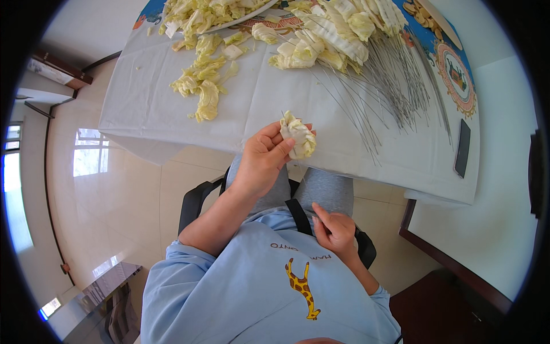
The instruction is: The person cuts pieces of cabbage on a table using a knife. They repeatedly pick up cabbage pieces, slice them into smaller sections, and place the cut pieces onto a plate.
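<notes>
My left hand (268, 150), above the table's near edge, pinches a pale yellow-green cabbage piece (300, 136) with a thin metal skewer in it. Lower right, over my lap, my right hand (335, 228) has its index finger extended and other fingers curled; whether it holds the skewer's thin end I cannot tell. A pile of skewered cabbage leaves (339, 38) lies at the table's back, with many thin metal skewers (399, 81) fanning out to its right. Loose cabbage leaves (208, 99) lie at left, before a heaped white plate (253, 16).
The white sheet (172, 116) covers the table, over a blue patterned cloth (455, 77). A dark phone (462, 148) lies near the right edge. Beige sliced pieces (421, 17) sit at the back right corner. The black chair armrests (195, 204) flank my body.
</notes>
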